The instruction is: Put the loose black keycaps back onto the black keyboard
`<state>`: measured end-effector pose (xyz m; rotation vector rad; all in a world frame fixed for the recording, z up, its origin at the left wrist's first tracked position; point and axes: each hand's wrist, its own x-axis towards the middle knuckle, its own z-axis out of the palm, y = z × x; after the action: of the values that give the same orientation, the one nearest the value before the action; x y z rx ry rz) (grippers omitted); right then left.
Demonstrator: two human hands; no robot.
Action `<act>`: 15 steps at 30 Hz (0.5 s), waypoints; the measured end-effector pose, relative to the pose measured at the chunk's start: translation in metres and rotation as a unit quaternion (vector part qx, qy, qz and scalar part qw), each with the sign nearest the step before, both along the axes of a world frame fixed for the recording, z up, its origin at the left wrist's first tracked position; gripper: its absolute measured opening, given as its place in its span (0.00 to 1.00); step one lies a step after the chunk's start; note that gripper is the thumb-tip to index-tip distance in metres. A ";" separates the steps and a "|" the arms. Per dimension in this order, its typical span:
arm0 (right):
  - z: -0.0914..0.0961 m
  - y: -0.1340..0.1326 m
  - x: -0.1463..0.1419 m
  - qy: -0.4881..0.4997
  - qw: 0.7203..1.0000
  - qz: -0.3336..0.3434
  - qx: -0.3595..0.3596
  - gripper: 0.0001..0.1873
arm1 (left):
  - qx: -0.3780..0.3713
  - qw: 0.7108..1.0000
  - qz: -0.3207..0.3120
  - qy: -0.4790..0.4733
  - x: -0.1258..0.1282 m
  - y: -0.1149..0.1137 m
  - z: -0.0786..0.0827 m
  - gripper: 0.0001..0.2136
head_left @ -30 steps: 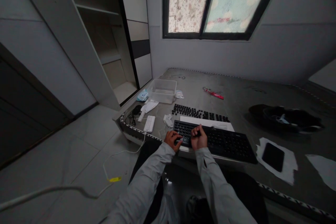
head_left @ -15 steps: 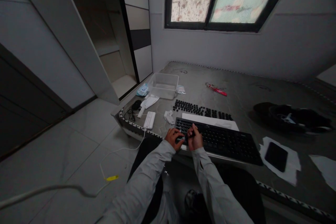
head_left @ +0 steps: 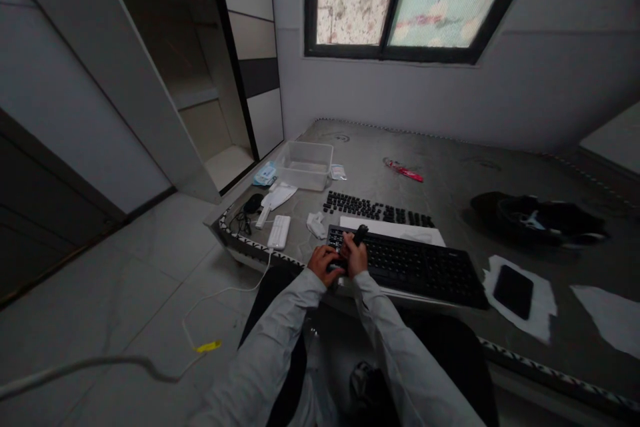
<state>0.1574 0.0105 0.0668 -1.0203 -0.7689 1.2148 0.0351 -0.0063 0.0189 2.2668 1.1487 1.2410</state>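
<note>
A black keyboard (head_left: 425, 265) lies tilted across the near edge of the grey-covered surface. At its left end, my left hand (head_left: 324, 263) grips the front corner, with fingers curled over the keys and thumb below. My right hand (head_left: 355, 257) is closed round a small black tool (head_left: 360, 234), whose upper end sticks out above the fist. Its lower end is hidden between my hands, which nearly touch. Just beyond the keyboard, loose black keycaps (head_left: 350, 204) are laid out in rows. A white sheet (head_left: 395, 229) shows from under the keyboard.
A clear plastic bin (head_left: 305, 165) stands at the back left. Nearer are a white power strip (head_left: 279, 233), a crumpled tissue (head_left: 316, 224) and a black cable (head_left: 243, 221). Rightward lie a phone (head_left: 514, 291) on paper and a dark bag-like item (head_left: 540, 220). A red item (head_left: 404, 170) lies farther back.
My right hand has shifted closer to the left one and turned, so the black tool now shows above it. My left hand stays on the keyboard's corner. The whole view has moved slightly.
</note>
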 end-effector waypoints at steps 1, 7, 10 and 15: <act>-0.001 -0.001 0.000 -0.014 1.000 -0.003 0.005 0.25 | -0.001 1.000 0.002 -0.002 0.000 0.000 0.000 0.13; -0.004 -0.010 -0.006 -0.085 0.995 -0.019 0.044 0.23 | -0.010 1.000 0.013 -0.011 0.001 -0.002 -0.001 0.10; -0.002 -0.012 -0.007 -0.108 0.992 -0.005 0.062 0.23 | -0.005 1.000 0.021 -0.015 0.001 -0.001 -0.002 0.10; -0.001 -0.017 -0.006 -0.130 0.989 0.023 0.064 0.22 | 0.010 0.999 0.014 -0.031 0.002 0.000 -0.002 0.08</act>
<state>0.1510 -0.0061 0.0653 -1.0706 -1.0649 1.0684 0.0369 -0.0061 0.0170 2.2180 1.1547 1.3281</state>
